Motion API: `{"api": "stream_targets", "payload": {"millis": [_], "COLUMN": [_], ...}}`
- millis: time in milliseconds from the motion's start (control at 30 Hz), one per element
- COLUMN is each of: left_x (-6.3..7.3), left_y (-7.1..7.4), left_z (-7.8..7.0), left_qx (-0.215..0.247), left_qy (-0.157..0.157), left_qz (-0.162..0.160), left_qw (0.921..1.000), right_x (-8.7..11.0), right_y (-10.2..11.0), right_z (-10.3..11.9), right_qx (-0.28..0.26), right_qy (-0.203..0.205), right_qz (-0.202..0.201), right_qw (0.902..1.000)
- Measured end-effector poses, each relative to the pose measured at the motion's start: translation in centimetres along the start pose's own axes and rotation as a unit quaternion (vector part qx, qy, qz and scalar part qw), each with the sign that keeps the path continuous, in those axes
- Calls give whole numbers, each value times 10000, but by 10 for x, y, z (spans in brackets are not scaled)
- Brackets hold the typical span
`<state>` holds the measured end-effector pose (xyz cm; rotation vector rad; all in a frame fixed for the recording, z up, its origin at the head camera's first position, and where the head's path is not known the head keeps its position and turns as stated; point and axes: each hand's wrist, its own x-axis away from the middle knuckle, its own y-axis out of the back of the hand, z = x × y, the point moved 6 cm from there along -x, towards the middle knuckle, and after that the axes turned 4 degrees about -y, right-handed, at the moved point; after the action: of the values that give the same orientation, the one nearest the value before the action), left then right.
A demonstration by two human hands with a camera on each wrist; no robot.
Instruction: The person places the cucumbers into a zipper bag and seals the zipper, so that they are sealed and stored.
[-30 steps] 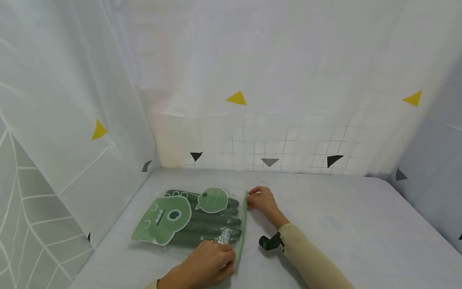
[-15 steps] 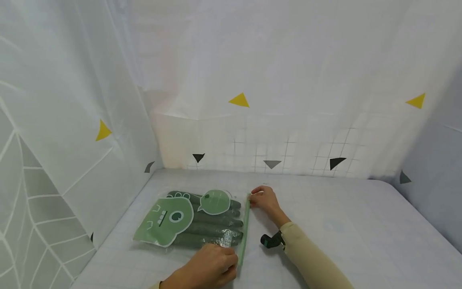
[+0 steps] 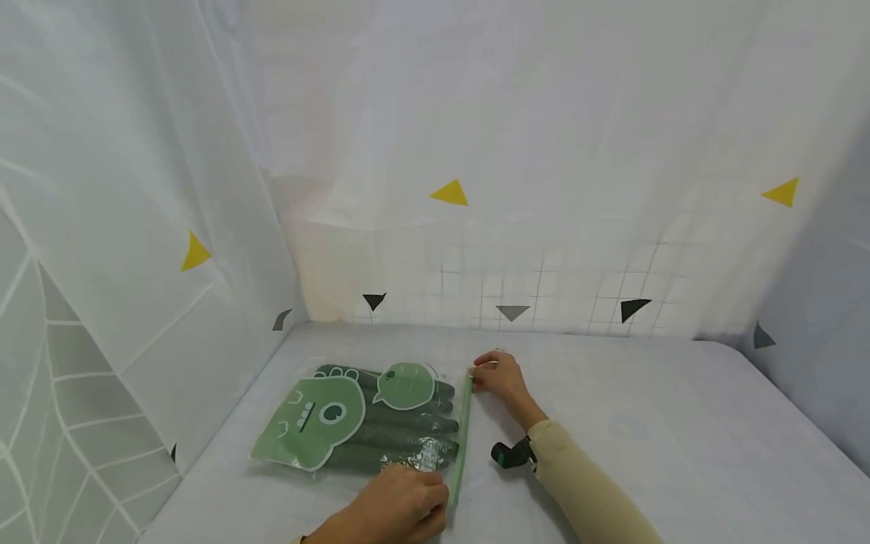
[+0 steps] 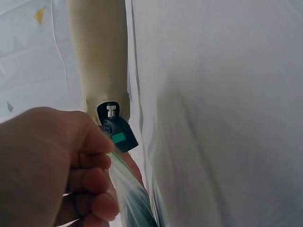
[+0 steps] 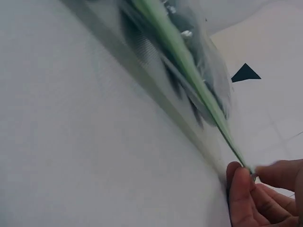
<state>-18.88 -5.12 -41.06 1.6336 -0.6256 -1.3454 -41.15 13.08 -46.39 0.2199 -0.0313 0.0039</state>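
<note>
A clear plastic bag [image 3: 309, 423] with a green one-eyed cartoon monster and a speech bubble lies on the table, left of centre. Several long dark green shapes [image 3: 408, 453] show through it; what they are I cannot tell. Along the bag's right edge runs a light green strip [image 3: 462, 446]. My left hand [image 3: 394, 502] pinches the strip's near end, thumb and forefinger together and the other fingers curled. At the far end, my right hand [image 3: 501, 384] pinches the strip's corner between thumb and fingertips [image 5: 241, 182]. The strip is stretched straight between both hands, lifted off the table in the right wrist view.
A white sheet covers the table [image 3: 652, 431], and white curtains [image 3: 544, 151] with yellow and dark triangles rise behind and at both sides. A small black wrist camera [image 3: 511, 454] sits below the right sleeve.
The view shifts slightly, so bag and hands appear a little further right than a second ago. Both hands keep their pinch on the bag's strip.
</note>
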Motion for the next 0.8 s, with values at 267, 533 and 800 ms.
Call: {"api": "stream_targets", "payload": {"millis": [267,533,800], "left_x": [-2,-4,-4], "left_y": [5,0,-2], "left_z": [1,-1,3], "left_qx": [-264,266,609], "left_qy": [105,177,744], "left_qz": [-414,-358,165], "left_qw": [9987,9988,9952], "right_x": [29,60,56], "right_y": [33,89,123], "right_z": [17,17,23], "right_qx": [1088,1710,1403], "right_qy": [607,663,700], "right_qz": [93,-68,-139], "right_qw": [9922,9830,9875]}}
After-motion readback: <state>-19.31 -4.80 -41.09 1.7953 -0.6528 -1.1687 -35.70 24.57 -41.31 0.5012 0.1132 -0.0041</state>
